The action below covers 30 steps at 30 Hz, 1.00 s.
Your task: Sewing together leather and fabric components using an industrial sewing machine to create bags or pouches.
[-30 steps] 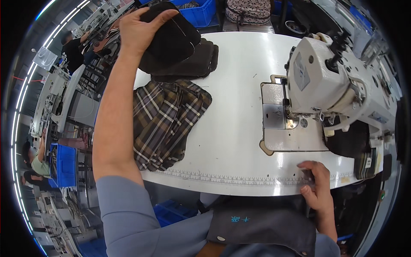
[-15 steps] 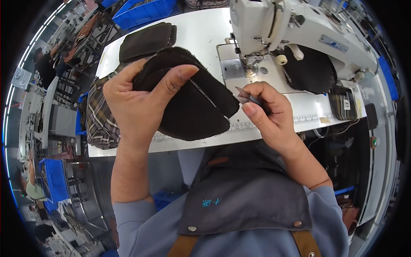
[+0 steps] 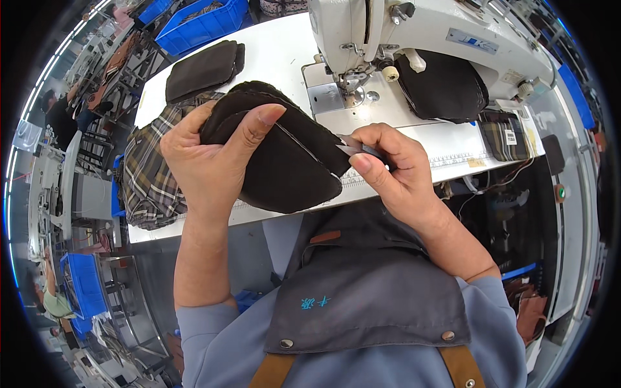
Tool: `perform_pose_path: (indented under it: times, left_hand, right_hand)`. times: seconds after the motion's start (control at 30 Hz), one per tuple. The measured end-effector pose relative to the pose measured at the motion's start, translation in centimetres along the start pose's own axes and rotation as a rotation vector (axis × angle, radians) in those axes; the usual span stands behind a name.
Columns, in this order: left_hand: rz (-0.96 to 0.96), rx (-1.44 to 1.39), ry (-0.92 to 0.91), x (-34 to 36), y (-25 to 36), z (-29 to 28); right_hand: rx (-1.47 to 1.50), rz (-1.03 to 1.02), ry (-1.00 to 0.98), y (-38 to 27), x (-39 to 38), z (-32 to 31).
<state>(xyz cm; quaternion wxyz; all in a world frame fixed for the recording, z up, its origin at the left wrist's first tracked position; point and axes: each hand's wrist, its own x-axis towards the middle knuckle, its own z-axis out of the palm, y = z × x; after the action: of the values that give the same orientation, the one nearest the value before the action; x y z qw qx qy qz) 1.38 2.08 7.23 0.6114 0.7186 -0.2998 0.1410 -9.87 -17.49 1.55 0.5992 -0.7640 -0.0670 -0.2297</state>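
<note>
My left hand (image 3: 217, 139) grips a dark brown fabric piece (image 3: 284, 171) with rounded corners and a pale-edged seam or slot across it, thumb on top and fingers behind. The piece is held up tilted above the front of the white table. My right hand (image 3: 398, 161) is closed round small thread snips (image 3: 351, 145), most of them hidden in the palm. Their pointed metal blades are at the right edge of the fabric piece, seemingly touching it.
Behind my hands stands a white sewing machine (image 3: 414, 32) on the white table (image 3: 272, 48). Dark fabric stacks (image 3: 204, 71) lie at the back left and dark pieces (image 3: 443, 87) under the machine arm. Plaid fabric (image 3: 152, 171) is heaped left, a plaid piece (image 3: 503, 137) right. A blue bin (image 3: 204, 29) stands beyond.
The snips in my right hand have moved left, up to the fabric piece's right edge. My left hand keeps its hold. The whole view has shifted slightly.
</note>
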Motion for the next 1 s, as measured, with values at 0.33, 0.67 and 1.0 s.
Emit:
perform_pose_path:
  times: [0.33,0.67,1.0]
  left_hand:
    - [0.023,-0.014,0.021,-0.2,-0.3,0.6]
    - [0.003,-0.010,0.012,-0.2,-0.4,0.8]
    - [-0.015,-0.044,0.009,-0.4,-1.0,1.0]
  right_hand:
    - [0.017,0.026,-0.004,0.6,0.1,-0.4]
    - [0.011,0.045,-0.009,0.8,0.2,-0.4]
    - [0.123,0.055,0.014,1.6,-0.2,-0.3]
